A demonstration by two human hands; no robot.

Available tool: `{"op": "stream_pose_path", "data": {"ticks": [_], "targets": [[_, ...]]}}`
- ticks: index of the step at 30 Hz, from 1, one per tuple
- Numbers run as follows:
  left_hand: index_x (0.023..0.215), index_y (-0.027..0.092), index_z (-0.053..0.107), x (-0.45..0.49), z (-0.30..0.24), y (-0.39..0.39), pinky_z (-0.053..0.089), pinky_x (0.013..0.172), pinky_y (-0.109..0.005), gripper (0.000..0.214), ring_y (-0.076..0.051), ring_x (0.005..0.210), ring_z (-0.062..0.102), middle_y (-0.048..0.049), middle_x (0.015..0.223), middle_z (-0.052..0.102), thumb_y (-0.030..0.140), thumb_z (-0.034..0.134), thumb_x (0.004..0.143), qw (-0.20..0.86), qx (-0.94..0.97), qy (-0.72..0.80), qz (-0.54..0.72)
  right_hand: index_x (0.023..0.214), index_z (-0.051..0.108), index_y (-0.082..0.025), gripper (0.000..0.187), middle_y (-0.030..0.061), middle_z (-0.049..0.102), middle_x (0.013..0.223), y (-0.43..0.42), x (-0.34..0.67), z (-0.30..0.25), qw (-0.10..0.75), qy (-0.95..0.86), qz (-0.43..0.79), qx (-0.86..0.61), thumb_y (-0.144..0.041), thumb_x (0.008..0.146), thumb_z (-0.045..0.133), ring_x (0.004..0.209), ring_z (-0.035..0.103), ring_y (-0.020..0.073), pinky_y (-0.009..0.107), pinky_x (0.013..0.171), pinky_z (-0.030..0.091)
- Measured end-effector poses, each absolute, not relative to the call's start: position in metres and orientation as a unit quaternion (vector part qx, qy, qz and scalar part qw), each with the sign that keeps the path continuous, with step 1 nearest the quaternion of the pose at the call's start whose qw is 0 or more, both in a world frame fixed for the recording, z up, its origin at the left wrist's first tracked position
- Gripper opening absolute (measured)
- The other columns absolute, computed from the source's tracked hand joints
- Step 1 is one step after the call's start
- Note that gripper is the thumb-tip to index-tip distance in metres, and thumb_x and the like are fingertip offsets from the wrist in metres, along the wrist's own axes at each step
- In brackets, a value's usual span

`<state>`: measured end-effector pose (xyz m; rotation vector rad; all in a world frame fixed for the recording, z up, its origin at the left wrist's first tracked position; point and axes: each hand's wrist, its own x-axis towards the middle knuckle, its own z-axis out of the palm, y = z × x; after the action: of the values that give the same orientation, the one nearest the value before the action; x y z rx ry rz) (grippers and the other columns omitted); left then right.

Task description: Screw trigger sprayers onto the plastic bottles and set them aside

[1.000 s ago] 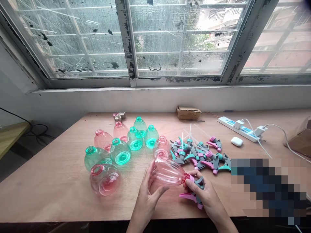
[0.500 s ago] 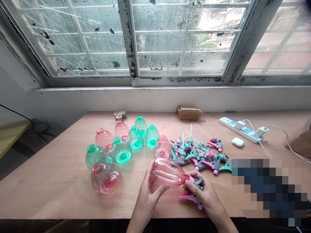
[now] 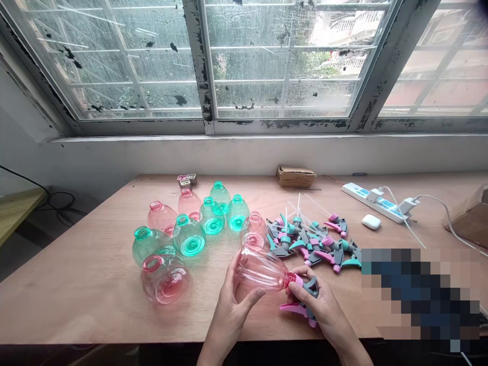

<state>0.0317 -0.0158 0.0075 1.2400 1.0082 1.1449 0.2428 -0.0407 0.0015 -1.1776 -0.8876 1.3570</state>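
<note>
A clear pink spray bottle [image 3: 261, 269] lies sideways above the table, its neck pointing right. My left hand [image 3: 238, 302] is closed around its rounded body, the thumb held beneath. At the neck, my right hand [image 3: 314, 300] pinches the pink collar of a grey and pink trigger sprayer [image 3: 310, 285], which sits against the bottle's mouth. Whether the collar is threaded on cannot be seen. The right fingers partly cover the sprayer. Just below, another pink lever [image 3: 293, 308] shows, partly hidden by the right hand. Behind my hands stands an open pink bottle [image 3: 254, 231].
Several open green bottles [image 3: 189, 236] and pink bottles [image 3: 165, 279] stand or lean at left. A heap of trigger sprayers [image 3: 312, 241] with thin tubes lies right of centre. Farther back are a cardboard box [image 3: 296, 177], a power strip [image 3: 375, 202] and a white case [image 3: 371, 221].
Both hands keep the same hold on the bottle and sprayer. The whole view has shifted very slightly; nothing on the table has visibly moved.
</note>
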Motion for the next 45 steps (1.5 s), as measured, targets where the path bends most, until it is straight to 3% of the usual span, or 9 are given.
{"op": "stream_pose_path", "data": {"ticks": [10,17,24,30,36,45], "targets": [[0.159,0.036,0.038,0.0311,0.0028,-0.0141,0.029,0.130,-0.047,0.089,-0.031,0.154,0.040,-0.0051,0.164,0.048,0.037,0.085,0.083,0.543,0.532,0.428,0.489,0.104,0.064,-0.022,0.039,0.0022,0.072,0.079,-0.0386,0.2491,-0.0035,0.534,-0.393,0.577,-0.477,-0.052,0.086,0.083,0.074,0.068,0.0192,0.033,0.072,0.060],[0.162,0.031,0.030,0.0307,0.0008,-0.0138,0.026,0.130,-0.050,0.091,-0.032,0.155,0.037,-0.0102,0.165,0.045,0.039,0.081,0.087,0.562,0.524,0.420,0.483,0.098,0.064,-0.021,0.041,0.0022,0.072,0.076,-0.0393,0.2454,0.0003,0.542,-0.386,0.571,-0.482,-0.053,0.082,0.086,0.068,0.069,0.0201,0.032,0.064,0.060],[0.159,0.038,0.036,0.0305,0.0010,-0.0140,0.028,0.130,-0.046,0.087,-0.030,0.156,0.036,-0.0032,0.168,0.041,0.036,0.083,0.085,0.556,0.530,0.418,0.486,0.101,0.066,-0.021,0.043,0.0026,0.072,0.074,-0.0383,0.2454,-0.0022,0.555,-0.371,0.571,-0.477,-0.053,0.081,0.086,0.067,0.066,0.0196,0.033,0.066,0.060],[0.160,0.038,0.033,0.0307,0.0062,-0.0156,0.028,0.130,-0.045,0.095,-0.030,0.155,0.038,-0.0044,0.167,0.043,0.036,0.086,0.082,0.546,0.540,0.425,0.480,0.101,0.065,-0.021,0.040,0.0026,0.073,0.076,-0.0384,0.2484,-0.0035,0.534,-0.397,0.571,-0.481,-0.052,0.085,0.084,0.069,0.067,0.0191,0.032,0.068,0.059],[0.160,0.032,0.034,0.0317,0.0092,-0.0173,0.031,0.128,-0.046,0.086,-0.032,0.154,0.040,-0.0082,0.164,0.047,0.040,0.079,0.088,0.566,0.519,0.421,0.483,0.098,0.066,-0.021,0.043,0.0013,0.071,0.072,-0.0389,0.2447,-0.0041,0.550,-0.383,0.558,-0.490,-0.055,0.080,0.086,0.066,0.067,0.0184,0.031,0.066,0.059],[0.159,0.036,0.037,0.0320,0.0056,-0.0123,0.029,0.129,-0.046,0.088,-0.031,0.155,0.038,-0.0047,0.170,0.038,0.034,0.083,0.085,0.540,0.542,0.418,0.490,0.102,0.068,-0.020,0.046,0.0023,0.071,0.070,-0.0359,0.2441,-0.0045,0.567,-0.385,0.529,-0.500,-0.058,0.081,0.084,0.063,0.063,0.0194,0.031,0.063,0.053]]}}
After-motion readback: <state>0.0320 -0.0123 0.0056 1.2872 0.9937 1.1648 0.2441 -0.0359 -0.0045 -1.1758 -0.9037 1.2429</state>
